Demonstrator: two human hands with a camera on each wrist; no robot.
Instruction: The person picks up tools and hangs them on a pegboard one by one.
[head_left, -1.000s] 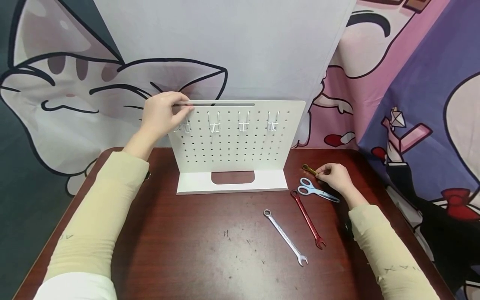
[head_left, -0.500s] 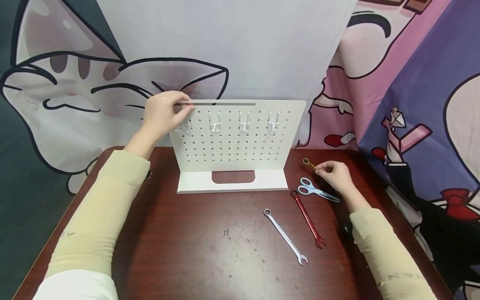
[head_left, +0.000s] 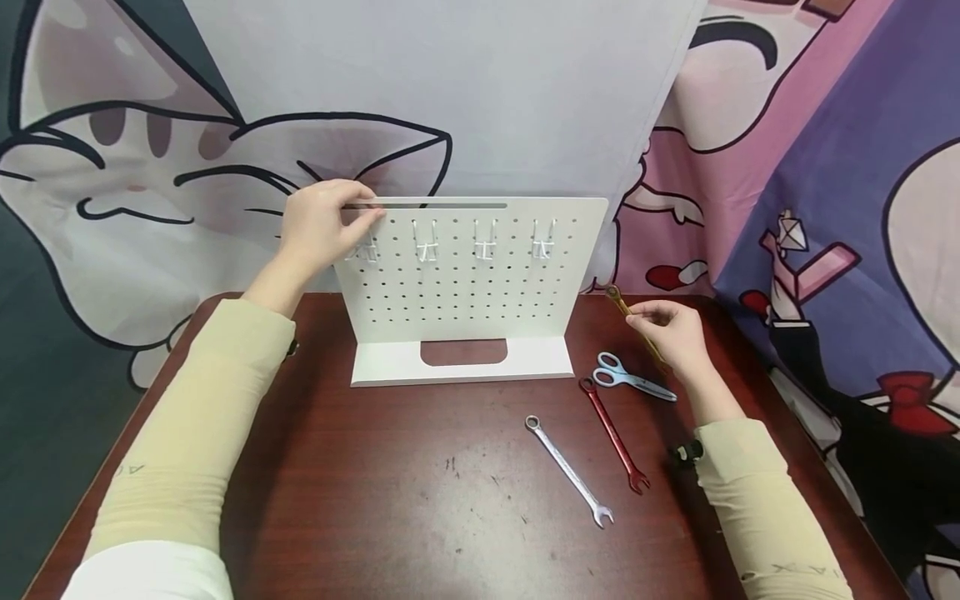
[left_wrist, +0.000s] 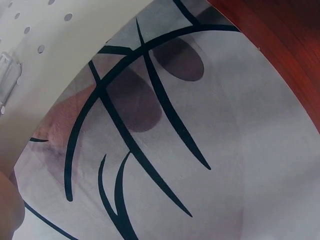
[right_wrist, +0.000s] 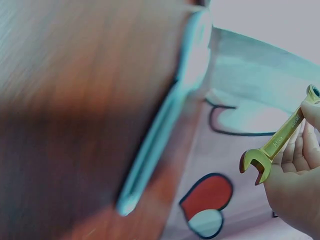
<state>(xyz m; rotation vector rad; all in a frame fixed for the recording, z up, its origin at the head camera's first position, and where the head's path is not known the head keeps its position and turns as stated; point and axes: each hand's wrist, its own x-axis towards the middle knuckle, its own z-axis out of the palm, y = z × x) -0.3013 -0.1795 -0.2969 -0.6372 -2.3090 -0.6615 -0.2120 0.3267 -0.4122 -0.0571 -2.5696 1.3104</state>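
Note:
My left hand [head_left: 318,221] grips the top left corner of a white pegboard [head_left: 465,300], thumb on its front face. Several clear double hooks [head_left: 484,248] hang along the board's upper part. Between thumb and fingers, my right hand [head_left: 673,333] pinches a gold combination wrench [right_wrist: 280,137], its ring end up and its open jaw end down beside the palm. Below that hand lie blue-handled scissors [head_left: 628,379] on the table. In the left wrist view only the board's edge and a bit of a finger [left_wrist: 7,210] show.
A red combination wrench [head_left: 613,433] and a silver one [head_left: 570,472] lie on the brown table [head_left: 360,492], in front of the board's right side. A printed cartoon cloth [head_left: 525,100] hangs close behind the table.
My right hand has raised the gold wrench off the table and tilted it more upright, ring end moving up. My left hand stays on the board's corner.

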